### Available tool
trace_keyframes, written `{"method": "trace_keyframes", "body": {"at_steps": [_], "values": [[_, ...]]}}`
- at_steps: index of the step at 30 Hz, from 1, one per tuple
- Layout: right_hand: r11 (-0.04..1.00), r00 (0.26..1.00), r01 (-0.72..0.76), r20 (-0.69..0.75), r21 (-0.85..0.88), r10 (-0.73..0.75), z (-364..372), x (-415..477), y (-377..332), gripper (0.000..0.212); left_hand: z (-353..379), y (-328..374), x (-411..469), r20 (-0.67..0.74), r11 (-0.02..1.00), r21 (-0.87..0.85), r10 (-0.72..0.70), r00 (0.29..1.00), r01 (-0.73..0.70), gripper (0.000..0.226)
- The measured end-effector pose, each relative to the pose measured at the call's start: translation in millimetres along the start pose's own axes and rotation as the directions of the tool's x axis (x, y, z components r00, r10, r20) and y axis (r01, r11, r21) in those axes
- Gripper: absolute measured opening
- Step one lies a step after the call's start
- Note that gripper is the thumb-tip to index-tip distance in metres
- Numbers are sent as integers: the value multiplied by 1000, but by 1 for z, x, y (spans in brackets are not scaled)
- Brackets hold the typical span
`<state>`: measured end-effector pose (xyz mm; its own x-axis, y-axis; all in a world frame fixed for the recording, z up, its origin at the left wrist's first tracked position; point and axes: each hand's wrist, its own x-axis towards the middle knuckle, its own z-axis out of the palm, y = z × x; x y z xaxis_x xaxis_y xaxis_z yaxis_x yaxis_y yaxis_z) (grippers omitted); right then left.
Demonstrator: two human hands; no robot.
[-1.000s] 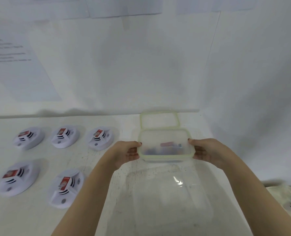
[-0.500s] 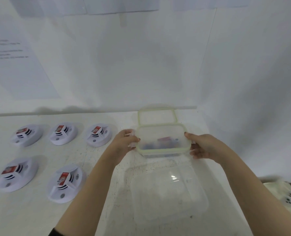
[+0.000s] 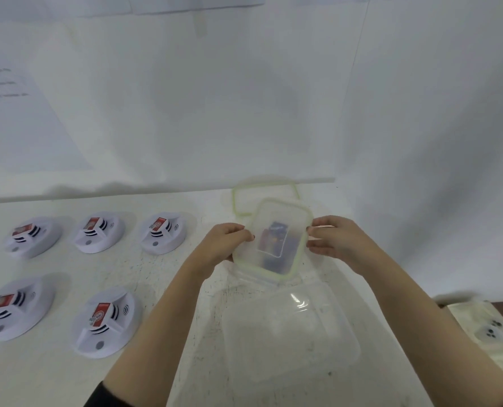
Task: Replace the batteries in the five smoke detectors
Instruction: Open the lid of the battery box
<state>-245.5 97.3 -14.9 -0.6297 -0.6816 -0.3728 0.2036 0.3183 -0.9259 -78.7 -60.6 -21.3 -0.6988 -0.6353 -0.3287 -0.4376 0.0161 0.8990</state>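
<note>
Translucent plastic is taking up the middle of the head view: both hands are gripping a small green-rimmed box (image 3: 262, 270), the left hand (image 3: 226, 242) curling round its left side and the right hand (image 3: 337, 242) pinching its right side, and they are holding it tilted above the worktop (image 3: 162, 277) towards the far right corner. Dark and reddish batteries (image 3: 275, 239) are showing through it, too blurred to count, and whether a lid is sitting on it I cannot tell. Five smoke detectors are lying face up towards the left edge, three in a far row (image 3: 31, 235) (image 3: 99, 233) (image 3: 162, 232) and two in a near row (image 3: 12, 308) (image 3: 104, 321), each carrying one red-labelled block in its open bay. Nobody is touching a detector, so the job is looking to be at its very start, with the supply being fetched and all five swaps waiting; whether those red blocks are old or fresh cells is not showing. One second green-rimmed piece (image 3: 235, 198), lid or tray, is lying at the far edge just behind the held box, one large clear tub (image 3: 288, 342) is sitting near the front edge, and one pale cloth bag (image 3: 491, 333) is lying off the right edge.
</note>
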Motion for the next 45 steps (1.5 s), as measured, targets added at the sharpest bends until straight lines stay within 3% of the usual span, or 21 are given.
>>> {"method": "trace_keyframes", "body": {"at_steps": [7, 11, 16, 22, 25, 28, 30, 34, 38, 42, 45], "values": [[994, 990, -4, 143, -107, 20, -7, 4, -6, 12, 8, -6, -3, 91, 979, -171, -99, 991, 113, 22], [996, 984, -84, 155, -37, 88, -8, 9, -5, 8, 8, -15, 1, 163, 907, -383, -121, 979, 175, 21], [977, 958, -207, 214, 53, 192, -10, 15, 0, 12, 11, -19, 2, 156, 888, -427, -113, 981, 170, 20], [975, 966, -202, 184, 98, 182, -9, 19, 3, 23, 10, -22, 4, 136, 895, -422, -98, 986, 147, 23], [994, 993, -95, 70, -49, 99, -9, 17, 0, 19, 11, -17, 5, 116, 907, -404, -77, 990, 118, 23], [989, 996, -63, 59, -131, 71, -11, 15, 1, 16, 14, -11, 4, 109, 916, -391, -55, 993, 93, 22], [988, 997, -52, 54, -143, 61, -11, 14, 2, 18, 15, -8, 4, 42, 932, -359, -32, 999, 45, 14], [985, 998, -27, 46, -171, 36, -9, 13, 2, 18, 8, -6, 6, -80, 970, -239, 30, 996, -48, 34], [984, 997, -23, 73, -178, 36, -11, 10, 1, 16, 5, -6, 4, -108, 984, -167, 52, 993, -70, 24], [983, 998, 38, 63, -182, -27, -13, 16, -4, 46, 4, 1, 2, -163, 987, -28, 152, 975, -159, 15], [980, 996, 82, 33, -180, -78, -9, 20, -12, 43, -1, 15, -2, -129, 972, 17, 236, 963, -236, 5]]}}
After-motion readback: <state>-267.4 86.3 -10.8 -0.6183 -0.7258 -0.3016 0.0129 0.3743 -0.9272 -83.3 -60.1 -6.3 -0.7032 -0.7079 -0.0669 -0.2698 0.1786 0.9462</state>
